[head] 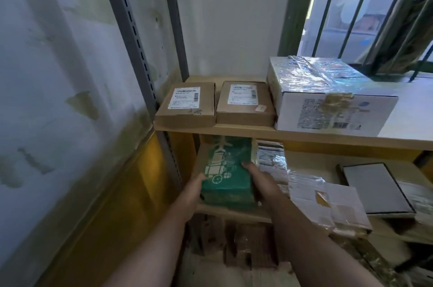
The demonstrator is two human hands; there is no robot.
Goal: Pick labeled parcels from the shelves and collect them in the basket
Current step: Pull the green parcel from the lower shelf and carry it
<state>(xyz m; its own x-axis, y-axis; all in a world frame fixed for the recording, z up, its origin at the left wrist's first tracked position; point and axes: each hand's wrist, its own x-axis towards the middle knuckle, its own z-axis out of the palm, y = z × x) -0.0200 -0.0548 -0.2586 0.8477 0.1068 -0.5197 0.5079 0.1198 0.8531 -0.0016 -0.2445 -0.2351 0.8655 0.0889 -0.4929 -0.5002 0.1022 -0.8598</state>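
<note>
Far left, the grey slotted upright [138,52] frames the shelving. On the upper shelf [234,129] sits the left brown box [186,105], labelled. Below it, my left hand [191,193] and right hand [263,184] clamp the green parcel [223,169] from either side on the middle shelf [234,213]. My fingers are curled round its edges and mostly hidden. Above is the right brown box [244,103]. Film-wrapped packets [304,188] crowd just beside my right hand, their print too blurred to read. The film-wrapped white box [328,96] stands upper right, a flat grey panel [375,188] lower right.
</note>
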